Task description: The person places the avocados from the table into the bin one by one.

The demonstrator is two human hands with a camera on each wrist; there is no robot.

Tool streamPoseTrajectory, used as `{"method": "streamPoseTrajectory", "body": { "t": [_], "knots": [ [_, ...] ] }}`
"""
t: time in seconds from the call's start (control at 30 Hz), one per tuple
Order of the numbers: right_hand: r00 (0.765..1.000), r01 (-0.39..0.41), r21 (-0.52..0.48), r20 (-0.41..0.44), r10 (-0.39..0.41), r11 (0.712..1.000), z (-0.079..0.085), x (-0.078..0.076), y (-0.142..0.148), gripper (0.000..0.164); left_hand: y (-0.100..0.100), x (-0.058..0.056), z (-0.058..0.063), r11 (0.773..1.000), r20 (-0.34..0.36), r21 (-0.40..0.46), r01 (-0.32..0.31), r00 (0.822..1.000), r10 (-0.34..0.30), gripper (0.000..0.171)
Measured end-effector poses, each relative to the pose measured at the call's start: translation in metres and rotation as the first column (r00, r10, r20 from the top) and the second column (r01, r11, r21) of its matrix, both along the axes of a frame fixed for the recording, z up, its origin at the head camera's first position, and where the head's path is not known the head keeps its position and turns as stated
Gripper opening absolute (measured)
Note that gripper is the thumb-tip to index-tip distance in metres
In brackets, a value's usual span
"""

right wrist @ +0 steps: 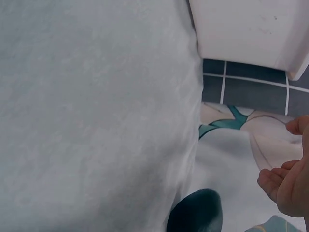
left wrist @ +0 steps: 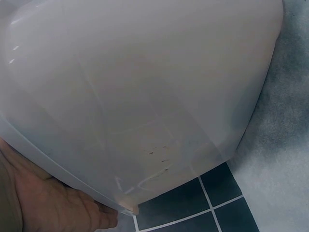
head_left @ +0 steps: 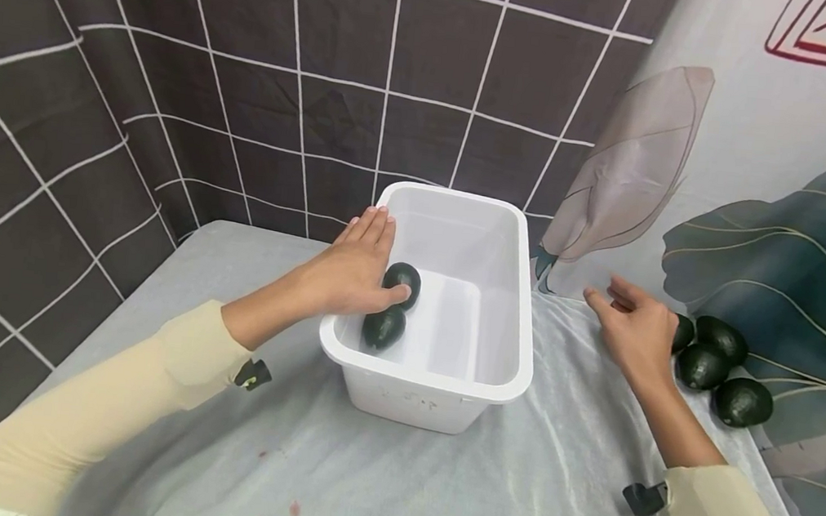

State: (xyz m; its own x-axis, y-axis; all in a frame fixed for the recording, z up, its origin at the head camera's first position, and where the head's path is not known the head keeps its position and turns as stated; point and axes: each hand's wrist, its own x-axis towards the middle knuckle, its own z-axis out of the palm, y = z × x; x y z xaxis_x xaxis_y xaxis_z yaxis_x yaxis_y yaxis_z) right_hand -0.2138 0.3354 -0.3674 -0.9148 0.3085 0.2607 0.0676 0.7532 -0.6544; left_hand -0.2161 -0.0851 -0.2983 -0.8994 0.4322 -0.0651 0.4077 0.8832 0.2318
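Note:
My left hand (head_left: 356, 273) rests on the left rim of a white plastic bin (head_left: 424, 383), fingers straight and pointing away from me. Inside, along the bin's left wall, lie two dark green avocados (head_left: 383, 327), partly hidden by the thumb. In the left wrist view the hand (left wrist: 58, 205) touches the rim beside the bin's outer wall (left wrist: 145, 96). My right hand (head_left: 638, 335) hovers to the right of the bin, fingers loosely bent around nothing. Just beyond its outer side sits a cluster of several avocados (head_left: 702, 365); one avocado (right wrist: 197, 212) shows low in the right wrist view.
A pale grey cloth (head_left: 393, 486) covers the table. Behind the bin hangs a dark sheet (head_left: 424, 136) with a white grid. To the right, a leaf-patterned curtain (head_left: 814, 227) meets the table by the avocado cluster.

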Motion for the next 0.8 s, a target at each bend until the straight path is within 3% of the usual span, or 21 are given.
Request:
{"method": "streamPoseTrajectory", "body": {
  "t": [0.27, 0.8],
  "knots": [
    [0.997, 0.041, -0.029, 0.068, -0.039, 0.999, -0.008, 0.005, 0.018, 0.073, 0.001, 0.001, 0.003, 1.000, -0.004, -0.003, 0.004, 1.000, -0.004, 0.110],
    [0.986, 0.030, -0.042, 0.162, -0.023, 0.999, -0.016, 0.007, 0.047, 0.084, 0.000, 0.001, 0.003, 1.000, 0.004, -0.012, 0.002, 1.000, -0.002, 0.110]
  ]
}}
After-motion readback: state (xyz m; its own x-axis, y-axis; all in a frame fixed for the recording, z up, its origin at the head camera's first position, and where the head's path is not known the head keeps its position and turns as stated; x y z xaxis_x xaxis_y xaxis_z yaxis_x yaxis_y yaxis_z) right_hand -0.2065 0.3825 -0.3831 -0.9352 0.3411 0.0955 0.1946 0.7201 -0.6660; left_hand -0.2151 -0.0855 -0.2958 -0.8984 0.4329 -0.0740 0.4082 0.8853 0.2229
